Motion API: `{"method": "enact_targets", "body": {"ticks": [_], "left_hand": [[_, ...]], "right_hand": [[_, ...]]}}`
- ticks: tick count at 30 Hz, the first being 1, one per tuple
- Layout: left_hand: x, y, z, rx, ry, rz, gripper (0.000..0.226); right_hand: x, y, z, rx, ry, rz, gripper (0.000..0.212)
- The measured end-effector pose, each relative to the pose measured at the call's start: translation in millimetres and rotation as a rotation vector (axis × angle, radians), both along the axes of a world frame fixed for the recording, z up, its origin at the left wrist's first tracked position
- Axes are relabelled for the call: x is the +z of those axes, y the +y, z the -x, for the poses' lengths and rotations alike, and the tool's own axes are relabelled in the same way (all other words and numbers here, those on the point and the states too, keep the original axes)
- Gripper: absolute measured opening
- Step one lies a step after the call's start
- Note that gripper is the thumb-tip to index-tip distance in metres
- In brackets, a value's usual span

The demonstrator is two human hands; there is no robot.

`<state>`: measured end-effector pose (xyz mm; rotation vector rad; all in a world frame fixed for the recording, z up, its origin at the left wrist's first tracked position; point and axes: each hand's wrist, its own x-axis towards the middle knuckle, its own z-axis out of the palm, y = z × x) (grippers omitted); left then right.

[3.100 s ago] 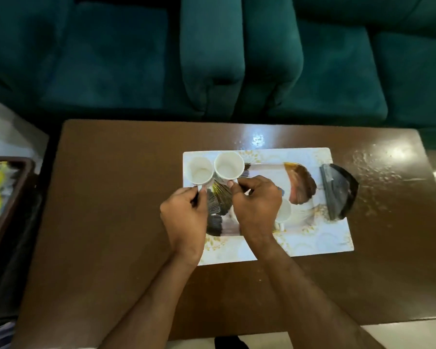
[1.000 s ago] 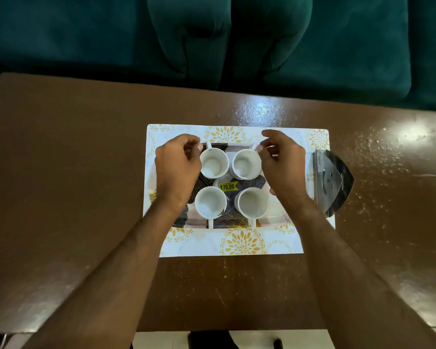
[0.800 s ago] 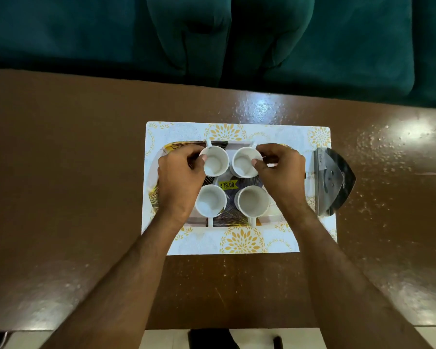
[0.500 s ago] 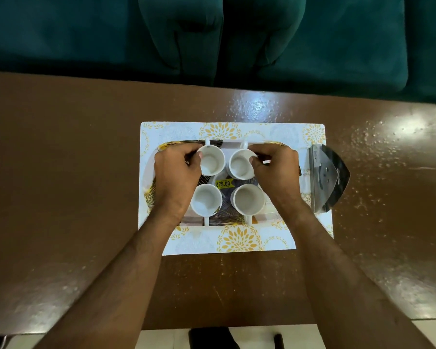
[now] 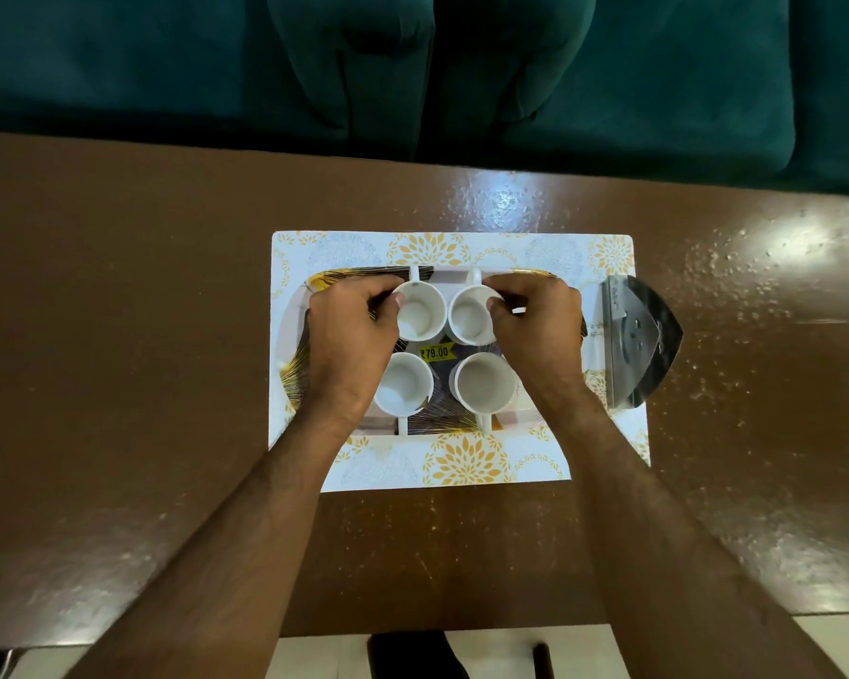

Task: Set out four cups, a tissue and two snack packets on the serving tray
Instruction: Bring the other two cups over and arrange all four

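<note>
Four white cups stand in a square on an oval dark tray (image 5: 299, 330) with gold lines and a yellow price sticker (image 5: 435, 352). My left hand (image 5: 349, 335) grips the far-left cup (image 5: 418, 316), thumb on its rim. In the same way, my right hand (image 5: 535, 330) holds the far-right cup (image 5: 467, 318). The near-left cup (image 5: 403, 387) and near-right cup (image 5: 484, 384) stand free, handles pointing toward me. No tissue or snack packet is in view.
The tray lies on a white placemat (image 5: 461, 460) with gold flowers, in the middle of a brown table (image 5: 118, 335). A shiny metal stand (image 5: 640, 335) sits at the mat's right edge. Teal sofas (image 5: 658, 66) run behind the table.
Over the last second both hands came from the tray's far rim onto the two far cups and closed on their rims. Three seconds ago the cups were not in a square.
</note>
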<state>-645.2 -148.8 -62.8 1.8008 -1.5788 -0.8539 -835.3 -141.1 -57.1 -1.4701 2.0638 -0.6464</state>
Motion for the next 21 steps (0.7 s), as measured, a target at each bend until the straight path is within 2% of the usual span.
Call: {"method": "enact_targets", "body": {"ticks": [21], "left_hand": [[6,0,-7,0.026,0.033,-0.043,0.017]], "right_hand": [[11,1,-11,-0.047,0.058,-0.054,0.024]]}}
